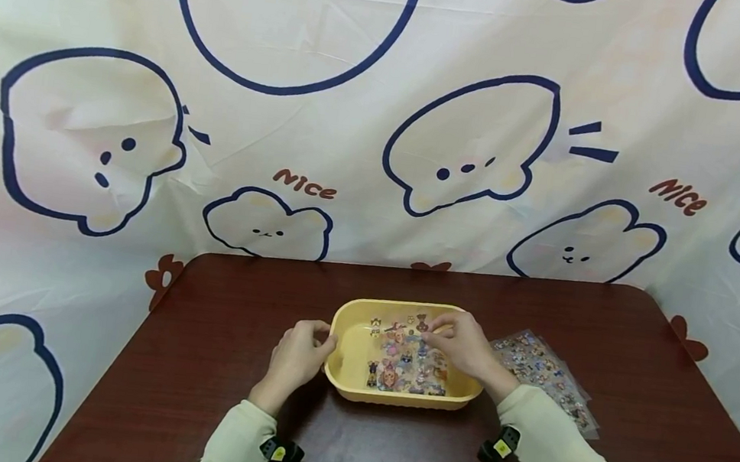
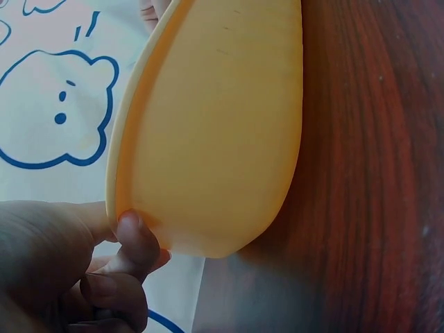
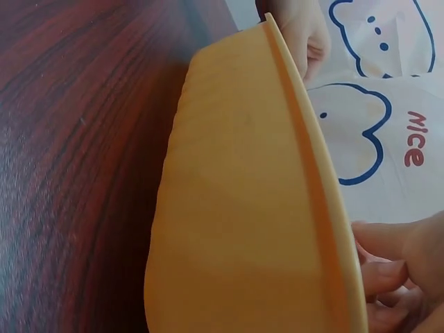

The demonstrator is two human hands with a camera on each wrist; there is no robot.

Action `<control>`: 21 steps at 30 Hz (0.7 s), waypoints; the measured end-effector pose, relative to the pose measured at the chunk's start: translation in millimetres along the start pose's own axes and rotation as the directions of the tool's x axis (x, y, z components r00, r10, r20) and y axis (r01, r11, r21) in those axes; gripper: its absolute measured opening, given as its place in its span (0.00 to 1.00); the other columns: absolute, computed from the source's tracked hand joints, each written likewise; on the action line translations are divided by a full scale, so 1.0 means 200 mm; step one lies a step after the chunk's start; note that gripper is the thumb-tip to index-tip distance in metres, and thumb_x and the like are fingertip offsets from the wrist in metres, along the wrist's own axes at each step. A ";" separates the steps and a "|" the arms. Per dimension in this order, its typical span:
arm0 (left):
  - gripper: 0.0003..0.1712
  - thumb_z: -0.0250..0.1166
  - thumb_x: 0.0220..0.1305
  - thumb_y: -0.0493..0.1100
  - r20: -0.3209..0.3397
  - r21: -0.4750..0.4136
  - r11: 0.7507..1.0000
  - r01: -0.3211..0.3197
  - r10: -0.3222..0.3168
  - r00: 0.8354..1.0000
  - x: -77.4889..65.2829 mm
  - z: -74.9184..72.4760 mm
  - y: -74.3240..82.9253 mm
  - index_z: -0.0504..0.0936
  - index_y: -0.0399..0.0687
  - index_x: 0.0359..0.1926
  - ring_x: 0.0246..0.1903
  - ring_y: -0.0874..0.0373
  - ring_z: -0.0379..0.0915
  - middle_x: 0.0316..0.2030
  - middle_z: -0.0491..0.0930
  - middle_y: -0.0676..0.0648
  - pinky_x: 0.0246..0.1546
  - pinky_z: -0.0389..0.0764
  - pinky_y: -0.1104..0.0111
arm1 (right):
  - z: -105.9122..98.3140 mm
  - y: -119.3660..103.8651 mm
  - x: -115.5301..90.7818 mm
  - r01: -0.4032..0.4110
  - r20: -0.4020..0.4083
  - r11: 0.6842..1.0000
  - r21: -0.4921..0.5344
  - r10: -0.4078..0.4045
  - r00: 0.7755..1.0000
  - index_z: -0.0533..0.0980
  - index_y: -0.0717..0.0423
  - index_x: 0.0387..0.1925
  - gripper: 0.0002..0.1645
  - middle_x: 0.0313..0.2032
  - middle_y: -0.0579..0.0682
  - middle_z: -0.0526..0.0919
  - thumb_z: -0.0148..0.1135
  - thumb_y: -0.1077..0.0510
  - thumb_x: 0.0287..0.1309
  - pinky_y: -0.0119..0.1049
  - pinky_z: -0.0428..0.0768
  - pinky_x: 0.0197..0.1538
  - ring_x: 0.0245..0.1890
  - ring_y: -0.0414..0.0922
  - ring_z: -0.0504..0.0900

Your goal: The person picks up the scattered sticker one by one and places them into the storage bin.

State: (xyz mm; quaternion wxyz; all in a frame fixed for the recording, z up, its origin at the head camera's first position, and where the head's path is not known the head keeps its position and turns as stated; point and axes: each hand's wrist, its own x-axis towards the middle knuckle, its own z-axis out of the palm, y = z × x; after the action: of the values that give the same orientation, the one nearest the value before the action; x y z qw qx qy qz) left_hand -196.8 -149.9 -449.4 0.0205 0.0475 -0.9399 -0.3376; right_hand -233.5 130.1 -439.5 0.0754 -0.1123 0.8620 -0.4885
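A yellow plastic basket [image 1: 348, 352] sits on the table. Inside lies a clear sheet of small colourful cartoon stickers [image 1: 406, 359]. At the basket's left end, my left hand [image 1: 301, 353] pinches the rim; the left wrist view shows the thumb and fingers [image 2: 137, 243] at the basket's edge. My right hand [image 1: 463, 344] reaches over the right side of the basket, its thumb and forefinger pinching the sticker sheet near its upper right part. From the right wrist, the basket wall [image 3: 243, 180] hides the fingertips' contact, and curled fingers [image 3: 385, 274] show behind the rim.
Several clear sticker packs [image 1: 547, 372] lie in an overlapping pile on the table to the right of the basket, partly behind my right forearm. The dark brown wooden table [image 1: 229, 306] meets a cartoon-printed cloth [image 1: 353, 144] at its back and sides.
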 end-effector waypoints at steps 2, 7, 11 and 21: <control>0.18 0.64 0.66 0.49 -0.002 0.002 1.000 -0.005 0.005 1.000 0.00 0.00 0.00 0.86 0.45 0.52 0.20 0.63 0.75 0.21 0.84 0.56 0.30 0.74 0.62 | 0.01 0.00 0.00 0.001 0.016 1.000 0.008 -0.001 1.000 0.81 0.65 0.39 0.07 0.35 0.58 0.89 0.62 0.63 0.67 0.33 0.70 0.20 0.17 0.39 0.77; 0.18 0.64 0.67 0.49 -0.003 0.012 1.000 -0.004 0.004 1.000 0.00 0.00 0.00 0.86 0.46 0.52 0.22 0.64 0.76 0.22 0.85 0.56 0.33 0.76 0.59 | 0.04 0.00 0.01 0.015 0.060 0.999 0.041 -0.018 0.998 0.81 0.67 0.42 0.08 0.32 0.58 0.89 0.61 0.64 0.67 0.29 0.63 0.17 0.10 0.36 0.63; 0.18 0.64 0.66 0.48 0.001 0.005 1.000 0.000 0.000 1.000 0.00 0.00 0.00 0.85 0.45 0.53 0.20 0.63 0.76 0.21 0.84 0.55 0.31 0.75 0.61 | 0.05 -0.01 0.01 0.031 0.103 0.999 0.022 -0.033 0.994 0.82 0.69 0.44 0.11 0.34 0.60 0.89 0.60 0.64 0.67 0.29 0.61 0.18 0.10 0.35 0.60; 0.19 0.63 0.67 0.49 0.012 0.006 1.000 0.014 -0.014 1.000 0.00 0.00 0.01 0.85 0.45 0.53 0.18 0.63 0.74 0.19 0.82 0.56 0.29 0.72 0.65 | 0.08 -0.02 -0.01 -0.023 0.196 1.000 -0.018 0.026 0.980 0.74 0.72 0.61 0.22 0.36 0.58 0.90 0.57 0.64 0.70 0.28 0.62 0.16 0.10 0.36 0.64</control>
State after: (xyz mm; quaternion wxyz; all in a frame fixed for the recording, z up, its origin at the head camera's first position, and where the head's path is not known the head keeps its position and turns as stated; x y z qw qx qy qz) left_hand -197.1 -149.4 -448.4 0.0122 0.0519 -0.9406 -0.3352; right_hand -226.8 114.7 -444.3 0.1655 -0.1499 0.8555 -0.4672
